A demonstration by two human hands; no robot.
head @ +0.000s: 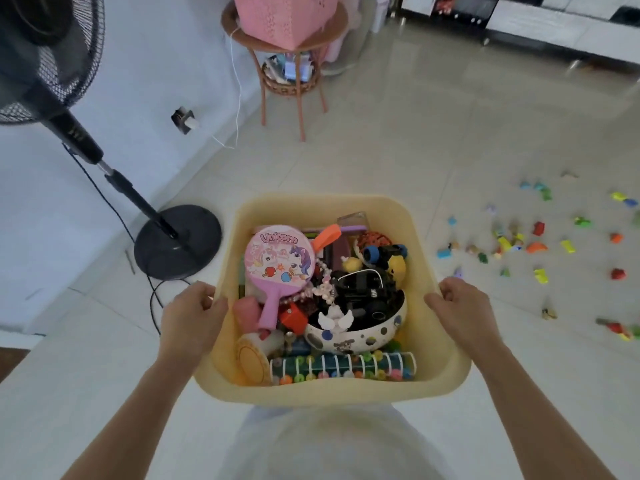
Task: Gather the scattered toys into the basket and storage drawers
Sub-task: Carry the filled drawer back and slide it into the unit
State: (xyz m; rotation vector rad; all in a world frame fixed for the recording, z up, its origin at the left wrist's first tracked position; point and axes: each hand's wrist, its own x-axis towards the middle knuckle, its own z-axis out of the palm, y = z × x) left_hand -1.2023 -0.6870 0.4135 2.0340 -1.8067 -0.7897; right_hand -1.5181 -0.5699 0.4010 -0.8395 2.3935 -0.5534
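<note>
Pale tiled floor (398, 133), white wall at left. Yellow basket (332, 389) held up off floor before person, full of toys: pink unicorn paddle (278, 261), black toy car (363, 289), spotted bowl (356, 337). Left hand (190, 317) grasps left rim, right hand (464, 310) grasps right rim. Standing fan (176, 242) close at left. Scattered blocks (540, 244) at right. Wicker stand (287, 64) with pink bin (284, 15) ahead; open floor between.

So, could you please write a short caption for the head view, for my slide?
Both hands, left hand and right hand, grip a yellow basket full of toys above the floor, small blocks scattered at right.
</note>
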